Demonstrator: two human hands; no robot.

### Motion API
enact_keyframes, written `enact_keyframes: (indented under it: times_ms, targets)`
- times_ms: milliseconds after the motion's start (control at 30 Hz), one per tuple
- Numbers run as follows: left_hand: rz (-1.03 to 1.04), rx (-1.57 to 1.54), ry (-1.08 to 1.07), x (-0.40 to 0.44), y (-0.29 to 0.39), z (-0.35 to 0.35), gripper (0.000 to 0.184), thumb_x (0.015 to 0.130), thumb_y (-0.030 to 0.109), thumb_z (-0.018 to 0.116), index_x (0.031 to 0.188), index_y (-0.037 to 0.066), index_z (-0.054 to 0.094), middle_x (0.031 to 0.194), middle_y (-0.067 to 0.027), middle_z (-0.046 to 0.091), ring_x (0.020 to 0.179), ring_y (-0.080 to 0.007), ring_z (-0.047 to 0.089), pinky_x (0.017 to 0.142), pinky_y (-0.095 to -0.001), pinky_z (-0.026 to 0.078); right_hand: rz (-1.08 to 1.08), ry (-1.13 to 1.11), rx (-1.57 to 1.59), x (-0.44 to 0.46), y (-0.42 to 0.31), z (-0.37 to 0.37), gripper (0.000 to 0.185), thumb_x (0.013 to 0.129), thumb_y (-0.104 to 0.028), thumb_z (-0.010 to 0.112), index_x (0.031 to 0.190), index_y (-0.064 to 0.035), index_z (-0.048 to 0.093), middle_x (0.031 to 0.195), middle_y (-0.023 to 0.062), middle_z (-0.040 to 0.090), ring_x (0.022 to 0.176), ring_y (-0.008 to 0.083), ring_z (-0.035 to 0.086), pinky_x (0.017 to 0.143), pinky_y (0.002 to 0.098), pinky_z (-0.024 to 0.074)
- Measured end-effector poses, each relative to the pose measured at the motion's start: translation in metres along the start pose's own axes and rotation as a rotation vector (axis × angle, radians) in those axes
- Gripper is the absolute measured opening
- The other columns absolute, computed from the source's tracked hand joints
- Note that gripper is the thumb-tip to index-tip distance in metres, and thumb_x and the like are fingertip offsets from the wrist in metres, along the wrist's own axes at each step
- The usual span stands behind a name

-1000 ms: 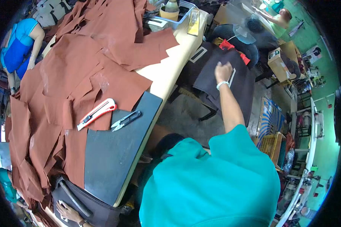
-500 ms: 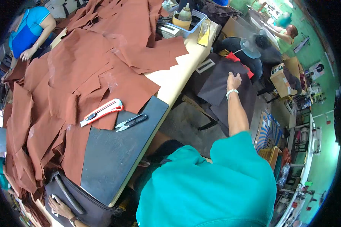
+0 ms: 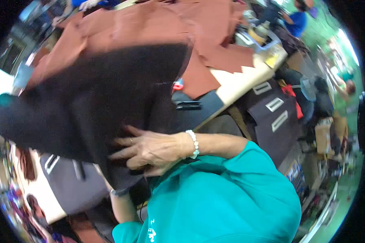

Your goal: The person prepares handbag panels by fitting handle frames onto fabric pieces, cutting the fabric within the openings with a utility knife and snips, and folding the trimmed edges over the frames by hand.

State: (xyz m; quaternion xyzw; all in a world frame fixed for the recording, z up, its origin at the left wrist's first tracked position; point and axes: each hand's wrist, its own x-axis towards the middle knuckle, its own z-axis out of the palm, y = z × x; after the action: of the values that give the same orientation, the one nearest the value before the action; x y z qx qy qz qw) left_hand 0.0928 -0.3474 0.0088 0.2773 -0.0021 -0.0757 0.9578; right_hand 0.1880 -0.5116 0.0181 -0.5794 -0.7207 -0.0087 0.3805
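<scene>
A large dark fabric panel [image 3: 109, 93], blurred by motion, is raised over the worktable and fills the left half of the view. My right hand [image 3: 156, 152], wearing a pale bead bracelet, rests on its near part with fingers spread and slightly smeared. My left forearm [image 3: 121, 204] reaches up beneath the panel; that hand's fingers are hidden by the fabric. Below the panel lies another dark piece [image 3: 75, 188] with a white-edged rectangular opening and a dark strip. Thread snips [image 3: 188, 105] lie on the dark board [image 3: 209, 107], beside a partly covered red cutter [image 3: 178, 84].
Brown material [image 3: 158, 24] spreads across the table's far side. A blue bin [image 3: 271, 45] with a bottle stands at the far right corner. Dark panels with white rectangular frames [image 3: 275, 105] are piled to the right. Other people work beyond the table.
My right hand has come left from the right-hand pile. A dark panel now covers much of the table, while several white frames show on the pile. My left hand has become hidden.
</scene>
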Motion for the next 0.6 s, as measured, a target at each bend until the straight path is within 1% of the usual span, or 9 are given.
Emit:
enact_keyframes:
  times_ms: [33, 100, 167, 233, 300, 400, 500, 567, 600]
  targets:
    - [0.024, 0.048, 0.037, -0.003, -0.006, 0.001, 0.059, 0.088, 0.045, 0.042, 0.131, 0.005, 0.043, 0.136, -0.0159, 0.041, 0.126, -0.0293, 0.037, 0.104, -0.0426, 0.028, 0.035, -0.11, 0.143, 0.002, 0.0, 0.019, 0.029, 0.07, -0.034, 0.067, 0.085, -0.0093, 0.062, 0.131, 0.0163, 0.048, 0.128, 0.0398, 0.034, 0.101, 0.0662, 0.0207]
    - [0.107, 0.246, 0.117, -0.01, -0.004, 0.003, 0.058, 0.085, 0.044, 0.047, 0.13, 0.006, 0.045, 0.137, -0.0162, 0.04, 0.127, -0.0312, 0.036, 0.104, -0.0456, 0.027, 0.08, -0.007, 0.308, 0.002, 0.001, 0.037, 0.038, 0.076, -0.039, 0.068, 0.088, -0.0048, 0.055, 0.132, 0.0174, 0.045, 0.129, 0.0407, 0.032, 0.101, 0.0657, 0.0201]
    - [0.218, 0.584, 0.217, -0.018, 0.004, 0.008, 0.057, 0.082, 0.043, 0.052, 0.128, 0.008, 0.047, 0.138, -0.0165, 0.038, 0.128, -0.0331, 0.034, 0.104, -0.0486, 0.025, 0.332, -0.063, 0.711, 0.012, -0.002, 0.03, 0.064, 0.08, -0.05, 0.061, 0.121, -0.0031, 0.047, 0.135, 0.016, 0.042, 0.13, 0.0343, 0.033, 0.107, 0.0558, 0.0172]
    - [0.352, 1.114, 0.318, -0.025, 0.017, 0.013, 0.057, 0.079, 0.041, 0.056, 0.127, 0.009, 0.05, 0.139, -0.0168, 0.037, 0.129, -0.035, 0.032, 0.104, -0.0516, 0.024, 0.397, 0.24, 1.194, 0.02, 0.003, 0.045, 0.08, 0.083, -0.064, 0.046, 0.135, -0.0043, 0.035, 0.139, 0.0151, 0.036, 0.13, 0.0294, 0.033, 0.109, 0.0471, 0.018]
    - [0.462, 1.625, 0.371, -0.025, 0.024, 0.018, 0.057, 0.076, 0.04, 0.061, 0.125, 0.011, 0.052, 0.14, -0.0171, 0.035, 0.129, -0.0369, 0.03, 0.104, -0.0545, 0.022, 0.446, 0.354, 1.562, 0.031, 0.005, 0.038, 0.092, 0.082, -0.073, 0.03, 0.143, -0.0047, 0.019, 0.143, 0.0153, 0.029, 0.131, 0.0268, 0.031, 0.109, 0.0416, 0.0215]
    - [0.452, 2.051, 0.339, -0.009, 0.02, 0.012, 0.058, 0.072, 0.037, 0.069, 0.123, 0.013, 0.055, 0.142, -0.0175, 0.033, 0.131, -0.0398, 0.028, 0.104, -0.059, 0.02, 0.579, 0.53, 1.661, 0.029, 0.009, 0.023, 0.088, 0.086, -0.07, 0.027, 0.145, -0.0071, 0.012, 0.143, 0.0151, 0.029, 0.131, 0.0249, 0.03, 0.109, 0.0371, 0.0209]
    - [0.379, 2.075, 0.32, 0.001, 0.0, -0.001, 0.051, 0.075, 0.031, 0.069, 0.121, 0.011, 0.057, 0.138, -0.0181, 0.039, 0.129, -0.04, 0.031, 0.105, -0.0557, 0.023, 0.623, 0.629, 1.545, 0.012, 0.02, 0.025, 0.069, 0.095, -0.051, 0.031, 0.146, -0.0089, 0.009, 0.147, 0.0157, 0.023, 0.134, 0.0227, 0.025, 0.111, 0.0339, 0.0184]
    - [0.441, 1.783, 0.322, 0.009, -0.012, -0.004, 0.039, 0.083, 0.02, 0.063, 0.118, 0.004, 0.057, 0.129, -0.0182, 0.049, 0.122, -0.031, 0.046, 0.102, -0.0365, 0.035, 0.675, 0.596, 1.331, -0.004, 0.026, 0.034, 0.061, 0.099, -0.039, 0.03, 0.145, -0.0054, 0.008, 0.149, 0.0156, 0.016, 0.137, 0.0219, 0.018, 0.112, 0.0322, 0.0142]
    - [0.452, 1.42, 0.325, 0.014, -0.017, 0.005, 0.036, 0.085, 0.018, 0.061, 0.116, 0.0, 0.058, 0.119, -0.0194, 0.056, 0.112, -0.0318, 0.054, 0.096, -0.0359, 0.041, 0.72, 0.581, 1.143, -0.003, 0.019, 0.031, 0.06, 0.099, -0.034, 0.029, 0.145, -0.0033, 0.008, 0.15, 0.0152, 0.013, 0.138, 0.0214, 0.015, 0.112, 0.0315, 0.0128]
